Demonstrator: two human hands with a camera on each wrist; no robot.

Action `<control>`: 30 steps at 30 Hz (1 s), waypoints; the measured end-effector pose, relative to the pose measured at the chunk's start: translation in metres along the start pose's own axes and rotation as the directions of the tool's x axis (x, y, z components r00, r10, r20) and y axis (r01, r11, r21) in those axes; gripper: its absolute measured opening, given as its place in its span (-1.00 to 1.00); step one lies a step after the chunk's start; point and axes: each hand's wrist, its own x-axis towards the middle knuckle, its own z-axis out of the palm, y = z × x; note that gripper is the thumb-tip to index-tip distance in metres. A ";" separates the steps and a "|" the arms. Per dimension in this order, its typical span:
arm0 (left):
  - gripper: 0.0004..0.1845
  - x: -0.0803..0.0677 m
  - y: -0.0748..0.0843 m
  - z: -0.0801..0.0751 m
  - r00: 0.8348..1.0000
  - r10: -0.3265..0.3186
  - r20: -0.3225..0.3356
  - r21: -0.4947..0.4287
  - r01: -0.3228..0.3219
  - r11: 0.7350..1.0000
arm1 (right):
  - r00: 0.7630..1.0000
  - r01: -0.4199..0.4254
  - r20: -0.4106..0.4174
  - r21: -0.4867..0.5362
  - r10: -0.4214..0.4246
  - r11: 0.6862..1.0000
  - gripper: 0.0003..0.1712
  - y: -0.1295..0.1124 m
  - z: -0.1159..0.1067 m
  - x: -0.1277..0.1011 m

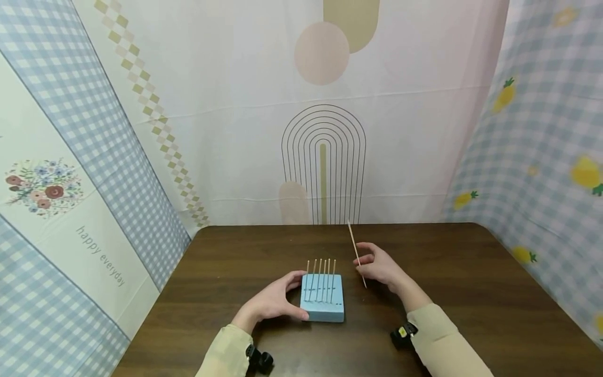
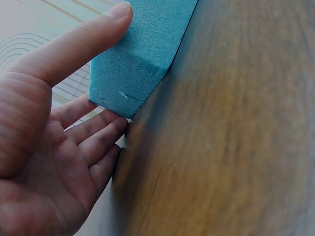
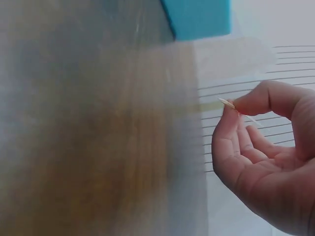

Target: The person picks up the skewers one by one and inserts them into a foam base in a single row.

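Your left hand [image 1: 273, 301] cups blue foam block [image 1: 322, 299] on table [image 1: 471, 293]; right hand [image 1: 379, 267] pinches skewer [image 1: 356, 253] just right of block. Loose pinch likely lets skewer tilt, knocking upright sticks [image 1: 321, 277].

A light blue foam block [image 1: 322, 305] sat flat on the dark wooden table [image 1: 471, 293], square with rounded corners. Six thin wooden sticks [image 1: 320, 280] stood upright in it in a close row. The left hand [image 1: 273, 302] gripped its left side, thumb on the near edge. Just right of it, the right hand [image 1: 380, 267] pinched another wooden skewer [image 1: 356, 253], tilted, above the table.
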 end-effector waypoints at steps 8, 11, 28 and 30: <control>0.14 0.001 -0.001 0.001 1.000 0.002 0.002 0.007 -0.002 1.000 | 0.999 0.042 -0.021 0.101 -0.040 0.994 -0.46 -0.005 -0.006 -0.031; 0.14 0.000 -0.001 0.000 1.000 0.004 0.000 0.002 -0.004 1.000 | 0.998 0.056 0.007 0.123 -0.058 0.991 -0.58 -0.009 -0.004 -0.037; 0.14 0.003 -0.002 -0.001 1.000 0.005 0.002 0.018 -0.005 1.000 | 0.942 0.296 0.132 0.114 -0.309 0.948 -0.67 -0.024 0.008 -0.049; 0.14 0.003 -0.003 0.000 1.000 0.001 0.000 0.017 -0.001 1.000 | 0.932 0.321 0.133 0.132 -0.338 0.938 -0.66 -0.025 0.010 -0.049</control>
